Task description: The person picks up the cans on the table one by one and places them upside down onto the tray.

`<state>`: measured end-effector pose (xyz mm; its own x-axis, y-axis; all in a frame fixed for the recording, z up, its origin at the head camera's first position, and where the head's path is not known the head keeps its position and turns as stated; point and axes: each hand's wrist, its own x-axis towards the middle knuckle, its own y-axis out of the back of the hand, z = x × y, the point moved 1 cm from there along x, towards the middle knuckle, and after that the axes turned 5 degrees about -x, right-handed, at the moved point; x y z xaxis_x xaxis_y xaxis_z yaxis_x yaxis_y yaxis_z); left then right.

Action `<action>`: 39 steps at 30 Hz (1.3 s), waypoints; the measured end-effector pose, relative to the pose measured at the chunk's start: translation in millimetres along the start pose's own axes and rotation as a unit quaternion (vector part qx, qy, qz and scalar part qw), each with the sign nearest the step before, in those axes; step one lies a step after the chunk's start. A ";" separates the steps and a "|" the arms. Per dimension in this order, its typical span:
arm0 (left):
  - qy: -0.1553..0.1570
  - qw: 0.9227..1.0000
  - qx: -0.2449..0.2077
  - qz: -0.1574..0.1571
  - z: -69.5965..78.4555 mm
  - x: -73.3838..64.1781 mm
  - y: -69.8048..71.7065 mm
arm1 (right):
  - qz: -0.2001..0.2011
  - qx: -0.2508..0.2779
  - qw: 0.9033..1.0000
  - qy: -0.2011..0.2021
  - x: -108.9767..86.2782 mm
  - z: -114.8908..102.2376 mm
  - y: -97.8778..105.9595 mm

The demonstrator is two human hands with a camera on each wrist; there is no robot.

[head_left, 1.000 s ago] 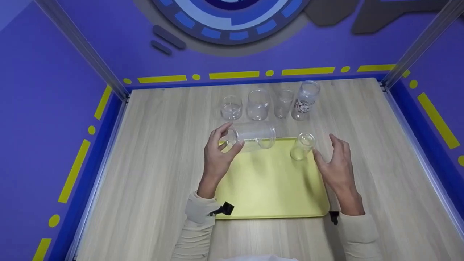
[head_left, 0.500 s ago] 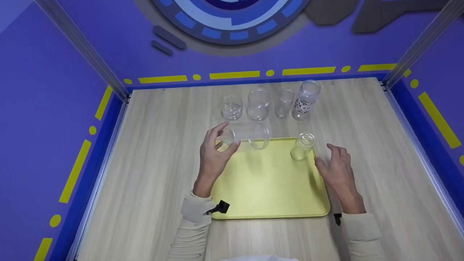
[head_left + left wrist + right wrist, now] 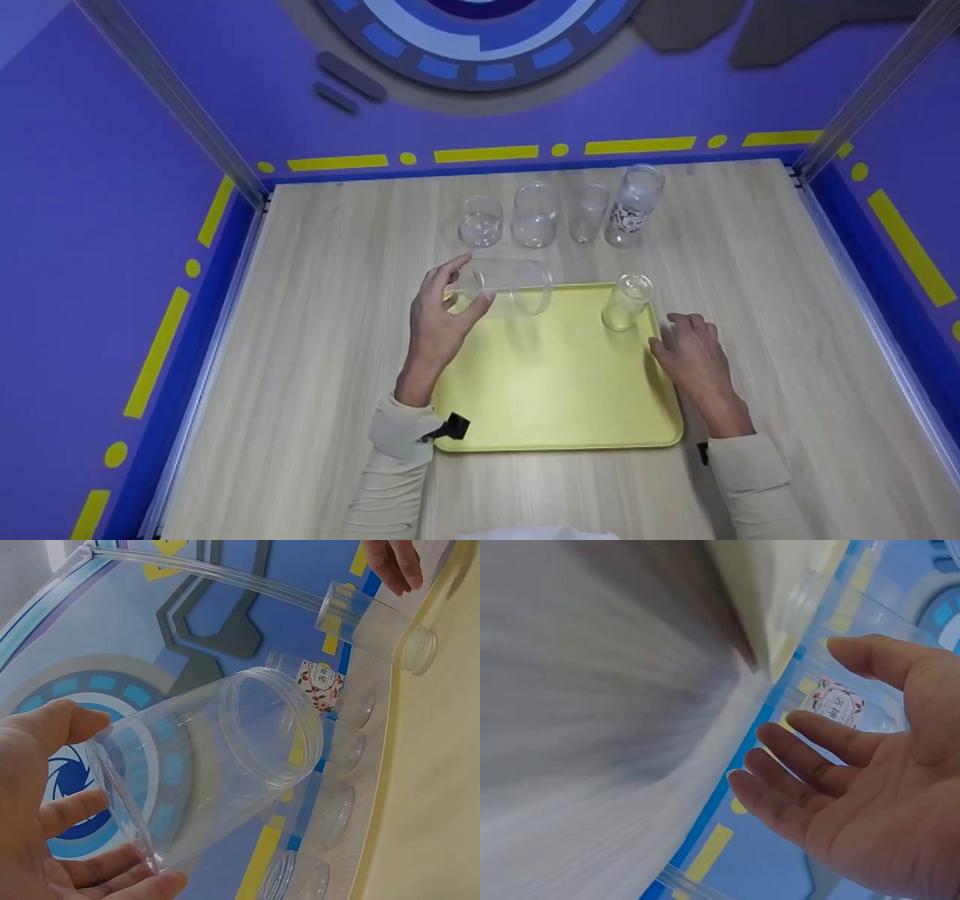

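Note:
My left hand [image 3: 437, 326] grips a clear plastic jar [image 3: 499, 279] by its base, thumb on one side and fingers on the other. The jar lies sideways in the air over the back left edge of a yellow tray [image 3: 555, 390]. In the left wrist view its threaded mouth [image 3: 277, 727] points away from the palm. A narrower clear jar [image 3: 626, 304] stands mouth-down at the tray's back right corner. Beside that corner hovers my right hand [image 3: 694, 356], holding nothing; its fingers [image 3: 810, 757] are loosely bent in the right wrist view.
Behind the tray stand a short clear jar [image 3: 480, 225], a wider jar [image 3: 535, 217], a slim jar [image 3: 588, 214] and a tall jar with a floral label [image 3: 630, 216]. Blue walls [image 3: 480, 135] bound the wooden table [image 3: 315, 300]. Something white [image 3: 536, 535] shows at the near edge.
My left hand has shifted a little left with the jar. The right hand has lowered toward me, away from the upside-down jar, its fingers bending more.

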<state>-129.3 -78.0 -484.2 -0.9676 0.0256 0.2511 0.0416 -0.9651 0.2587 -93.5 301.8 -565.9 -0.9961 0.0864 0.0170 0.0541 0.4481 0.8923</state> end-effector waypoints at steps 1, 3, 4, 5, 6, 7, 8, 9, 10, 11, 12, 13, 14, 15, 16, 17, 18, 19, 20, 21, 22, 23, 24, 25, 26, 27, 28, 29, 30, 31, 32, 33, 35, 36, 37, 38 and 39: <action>0.002 1.000 0.000 -0.001 0.0 0.0 0.1 | -0.001 -0.006 1.000 0.004 -0.4 1.3 -0.7; 0.007 1.000 0.000 -0.001 0.1 0.1 0.3 | -0.004 -0.015 1.000 0.012 -1.4 4.0 -2.5; 0.009 1.000 0.000 -0.002 0.2 0.0 0.4 | -0.006 -0.018 1.000 0.014 -1.7 5.6 -3.6; 0.012 1.000 -0.001 -0.002 0.3 -0.2 0.4 | -0.008 -0.021 1.000 0.015 -1.7 7.1 -4.8; 0.013 1.000 -0.001 -0.003 0.1 -0.2 0.5 | -0.010 -0.022 1.000 0.017 -1.8 8.1 -5.6; 0.014 1.000 0.000 -0.003 0.1 -0.3 0.6 | -0.013 -0.023 1.000 0.016 -1.7 8.9 -6.3; 0.015 1.000 0.001 -0.003 0.0 -0.3 0.8 | -0.015 -0.024 0.999 0.016 -1.3 9.7 -6.8; 0.015 1.000 0.002 -0.005 0.0 -0.3 1.0 | -0.018 -0.024 0.999 0.014 -0.9 10.3 -7.2; 0.015 1.000 0.002 -0.005 -0.3 -0.4 1.3 | -0.020 -0.026 0.999 0.013 -0.5 10.7 -7.6; 0.014 1.000 0.002 -0.006 -0.7 -0.4 1.6 | -0.022 -0.028 0.999 0.012 -0.2 10.9 -7.9; 0.014 1.000 0.003 -0.007 -1.2 -0.4 2.0 | -0.024 -0.030 0.999 0.012 -0.1 10.8 -7.9; 0.013 1.000 0.004 -0.007 -1.5 -0.5 2.4 | -0.027 -0.032 0.999 0.013 0.2 11.1 -8.1; 0.013 1.000 0.005 -0.007 -2.2 -0.6 2.7 | -0.028 -0.033 0.999 0.015 0.5 11.6 -8.6; 0.012 1.000 0.004 -0.008 -2.8 -0.7 3.0 | -0.031 -0.035 0.999 0.018 0.5 11.7 -8.8; 0.012 1.000 0.002 -0.008 -3.6 -0.9 3.4 | -0.032 -0.038 0.999 0.021 0.6 12.0 -9.1; 0.012 1.000 0.003 -0.008 -4.4 -1.1 3.8 | -0.033 -0.040 0.998 0.024 0.5 12.2 -9.2; 0.012 1.000 0.003 -0.008 -5.1 -1.4 4.2 | -0.034 -0.041 0.998 0.027 0.3 12.3 -9.3; 0.011 1.000 0.002 -0.009 -5.9 -1.7 4.5 | -0.036 -0.043 0.998 0.029 0.2 12.7 -9.6; 0.012 1.000 0.001 -0.010 -6.7 -2.0 5.0 | -0.036 -0.046 0.998 0.032 0.0 12.8 -9.7; 0.011 1.000 0.000 -0.011 -7.6 -2.2 5.4 | -0.036 -0.050 0.997 0.036 -0.3 12.7 -9.6; 0.010 1.000 0.000 -0.011 -8.5 -2.2 5.8 | -0.037 -0.055 0.997 0.039 -0.4 12.7 -9.8; 0.010 1.000 0.000 -0.011 -9.3 -2.2 6.2 | -0.039 -0.061 0.996 0.044 -0.6 12.4 -9.7; 0.010 1.000 0.001 -0.012 -9.8 -2.0 6.6 | -0.040 -0.068 0.996 0.048 -0.5 12.4 -9.7; 0.010 1.000 0.002 -0.012 -10.5 -1.8 7.0 | -0.043 -0.074 0.995 0.053 -0.6 12.8 -9.8; 0.008 1.000 0.003 -0.012 -11.3 -1.5 7.5 | -0.044 -0.081 0.994 0.058 -0.8 12.9 -9.7; 0.007 1.000 0.004 -0.012 -11.9 -1.1 7.9 | -0.044 -0.086 0.993 0.062 -1.0 13.2 -9.9; 0.007 1.000 0.008 -0.012 -12.2 -0.6 8.2 | -0.044 -0.091 0.993 0.066 -0.9 13.5 -9.9; 0.009 1.000 0.013 -0.012 -12.6 -0.3 8.6 | -0.043 -0.094 0.992 0.069 -1.0 14.0 -9.9; 0.008 1.000 0.019 -0.012 -13.1 0.2 9.0 | -0.042 -0.097 0.992 0.072 -1.0 14.8 -10.2; 0.007 1.000 0.026 -0.011 -13.6 0.6 9.3 | -0.042 -0.100 0.991 0.075 -1.2 15.4 -10.4; 0.006 0.999 0.033 -0.011 -14.1 0.8 9.5 | -0.041 -0.103 0.991 0.077 -1.5 15.7 -10.5; 0.005 0.999 0.041 -0.010 -14.6 0.9 9.7 | -0.042 -0.106 0.990 0.078 -1.7 15.9 -10.6; 0.000 0.998 0.055 -0.007 -15.4 1.2 10.4 | -0.046 -0.112 0.990 0.078 -1.8 16.6 -10.7; -0.004 0.998 0.061 -0.005 -15.6 1.4 10.8 | -0.048 -0.114 0.989 0.078 -1.7 16.8 -10.6; -0.007 0.998 0.068 -0.003 -15.7 1.5 11.3 | -0.050 -0.115 0.989 0.076 -1.6 16.8 -10.5; -0.010 0.997 0.074 0.000 -15.9 1.5 11.8 | -0.052 -0.115 0.989 0.075 -1.6 16.7 -10.4; -0.013 0.997 0.081 0.003 -16.1 1.7 12.3 | -0.055 -0.115 0.989 0.073 -1.6 16.7 -10.5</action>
<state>-134.5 -94.1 -495.6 -0.9604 0.0291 0.2771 0.0891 -0.9102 0.4045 -91.3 311.8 -582.9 -0.9955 -0.0876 -0.0355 -0.0550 0.2316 0.9713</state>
